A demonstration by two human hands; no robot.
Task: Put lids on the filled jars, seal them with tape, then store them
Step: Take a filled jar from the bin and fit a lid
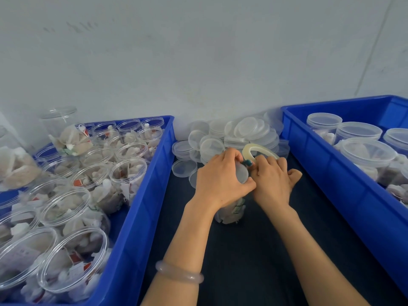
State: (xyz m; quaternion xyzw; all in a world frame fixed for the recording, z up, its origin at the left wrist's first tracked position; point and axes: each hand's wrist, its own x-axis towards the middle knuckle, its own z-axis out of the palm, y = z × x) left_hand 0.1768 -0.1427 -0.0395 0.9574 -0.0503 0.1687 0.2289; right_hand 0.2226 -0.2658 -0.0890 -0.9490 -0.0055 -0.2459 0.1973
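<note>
Pale grey wall (198, 51) stands behind a dark table (254, 250), which runs between two blue crates. From the head view, the left crate (143, 206) is packed with open jars (128, 171) of whitish pouches, while the right crate (331, 173) holds lidded jars (366, 151). A heap of clear lids (249, 129) lies at the back of the table against the wall. Between the crates, one filled jar (231, 213) stands upright on the table with its lid (241, 173) on. The left hand (218, 182), a pale bracelet (178, 274) on its wrist, has its fingers (231, 155) curled round the jar's lidded top. The right hand (271, 180), touching the left, curls around a tape roll (254, 149) just behind the lid's rim.
</note>
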